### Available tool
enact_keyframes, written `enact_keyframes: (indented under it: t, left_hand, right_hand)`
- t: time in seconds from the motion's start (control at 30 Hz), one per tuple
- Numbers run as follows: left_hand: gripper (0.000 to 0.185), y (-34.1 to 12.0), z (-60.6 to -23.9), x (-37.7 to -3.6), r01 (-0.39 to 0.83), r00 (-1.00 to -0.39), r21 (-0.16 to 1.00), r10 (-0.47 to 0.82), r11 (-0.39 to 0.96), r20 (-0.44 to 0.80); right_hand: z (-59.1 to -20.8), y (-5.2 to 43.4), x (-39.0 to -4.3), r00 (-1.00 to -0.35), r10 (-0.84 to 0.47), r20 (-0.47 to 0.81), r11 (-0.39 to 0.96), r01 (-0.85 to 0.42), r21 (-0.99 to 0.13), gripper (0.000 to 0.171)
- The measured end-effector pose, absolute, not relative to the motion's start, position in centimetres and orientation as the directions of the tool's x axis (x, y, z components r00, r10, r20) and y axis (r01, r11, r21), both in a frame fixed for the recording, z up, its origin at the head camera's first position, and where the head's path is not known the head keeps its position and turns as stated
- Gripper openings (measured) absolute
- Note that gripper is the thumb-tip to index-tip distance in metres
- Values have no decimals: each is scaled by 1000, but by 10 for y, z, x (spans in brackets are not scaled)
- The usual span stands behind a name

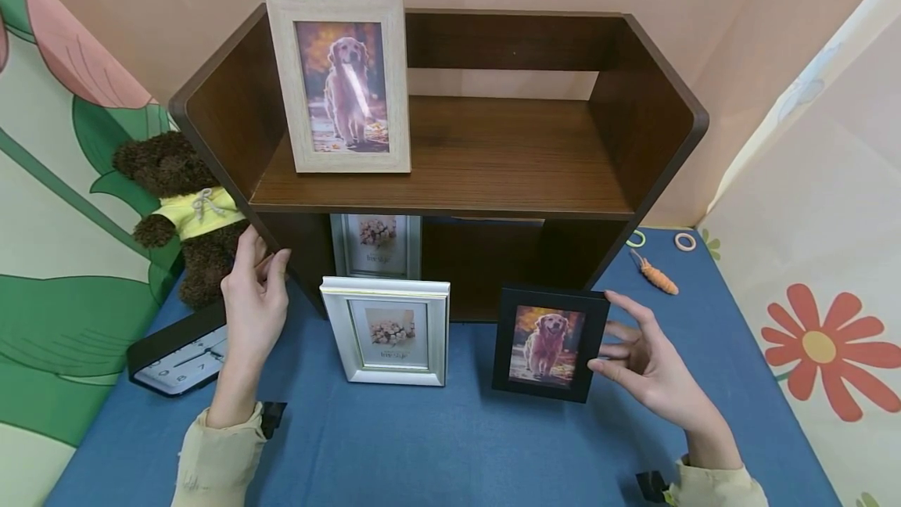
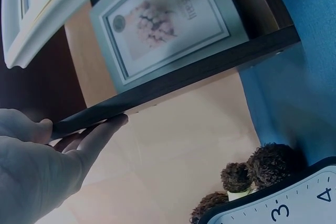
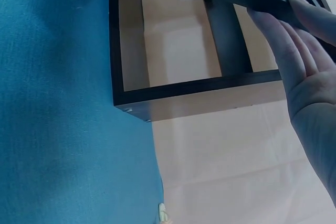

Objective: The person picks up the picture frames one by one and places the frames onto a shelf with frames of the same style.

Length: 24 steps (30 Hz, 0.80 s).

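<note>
With its thumb on one face and fingers on the other, my left hand (image 1: 255, 300) pinches the left side panel of the dark brown shelf (image 2: 173, 80). By its right edge, my right hand (image 1: 651, 366) holds a black photo frame (image 1: 503, 350) with a dog picture, in front of the shelf. The right wrist view shows the fingers (image 3: 286, 45) behind that frame, thumb on the other side. A silver-white photo frame (image 1: 436, 335) with a flower picture stands before the lower shelf. Another, grey-green photo frame (image 2: 218, 51) is inside the lower compartment.
A whitish photo frame (image 1: 281, 84) with a dog picture stands on the upper shelf, left side. Left of the shelf are a brown teddy bear (image 1: 204, 217) and a black-rimmed clock (image 1: 186, 366). Two rings and a carrot toy (image 1: 658, 278) lie right on the blue cloth (image 1: 422, 444).
</note>
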<state>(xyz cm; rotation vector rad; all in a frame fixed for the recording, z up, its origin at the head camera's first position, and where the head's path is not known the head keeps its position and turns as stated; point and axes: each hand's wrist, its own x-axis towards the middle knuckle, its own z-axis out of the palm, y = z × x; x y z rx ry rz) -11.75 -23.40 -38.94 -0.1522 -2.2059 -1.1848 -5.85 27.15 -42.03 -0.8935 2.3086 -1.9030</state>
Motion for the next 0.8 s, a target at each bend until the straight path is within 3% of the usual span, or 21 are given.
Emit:
enact_keyframes:
  t: [0.8]
  left_hand:
    - [51, -234, -389, -117, 360, -803, 722, -197, 591, 562]
  right_hand:
    - [-406, 271, -59, -859, -421, 291, 218, -407, -887, 104]
